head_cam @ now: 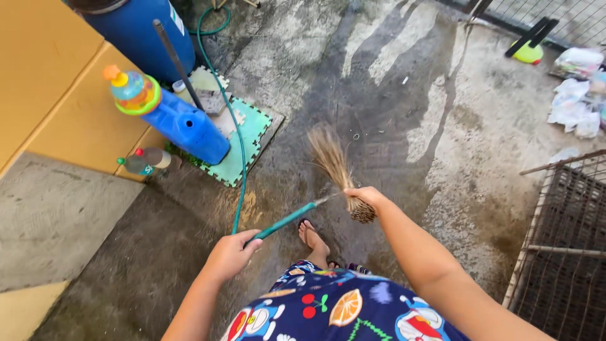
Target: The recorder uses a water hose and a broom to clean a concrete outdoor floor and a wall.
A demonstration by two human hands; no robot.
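My left hand (231, 254) grips the end of a green garden hose (237, 145), which runs back across the wet concrete toward a blue barrel (142, 35). The hose tip (297, 216) points right toward the broom. My right hand (367, 197) holds a short stick broom (334, 167) by its bound end, bristles fanned up and away over the ground. My foot in a sandal (312, 239) stands just below the two hands.
A blue water jug (183, 126) with a colourful toy on top sits on green foam mats (243, 142) at left, with two bottles (146, 161) beside it. A wire cage (562, 246) stands at right. Plastic bags (574, 95) lie at far right.
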